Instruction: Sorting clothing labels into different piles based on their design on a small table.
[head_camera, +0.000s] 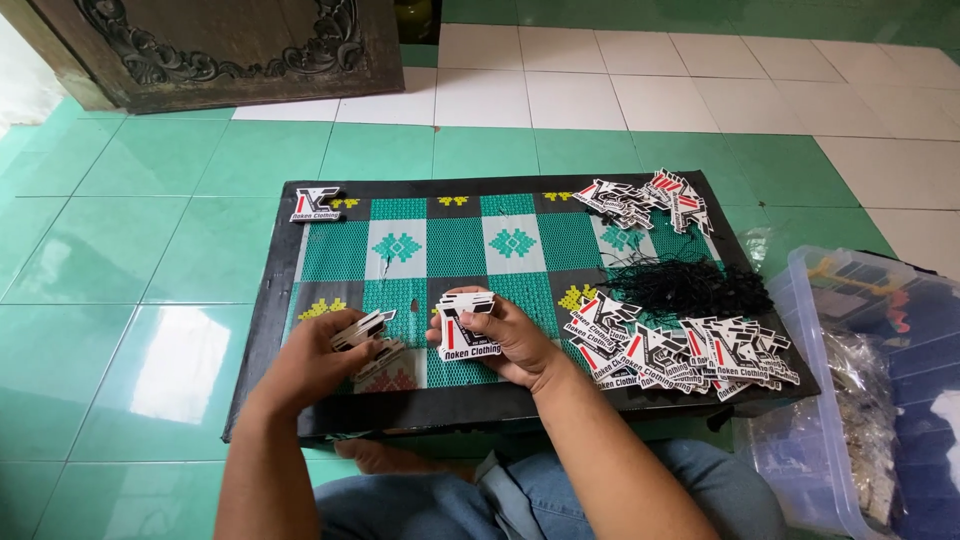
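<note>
Cardboard tags (466, 325), a small stack printed black, white and red, sit clamped in the right hand (510, 340) over a green-and-black patterned board (450, 245). The left hand (320, 365) grips a second stack (362, 330) just beside it. Loose tags (680, 355) and black strings (690, 285) lie heaped to the right, near a clear plastic bin (810, 400) on the tiled floor (130, 230).

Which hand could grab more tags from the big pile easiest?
Probably the right hand. It holds a small stack of tags and sits next to the big pile of tags. The left hand is on the far side.
</note>
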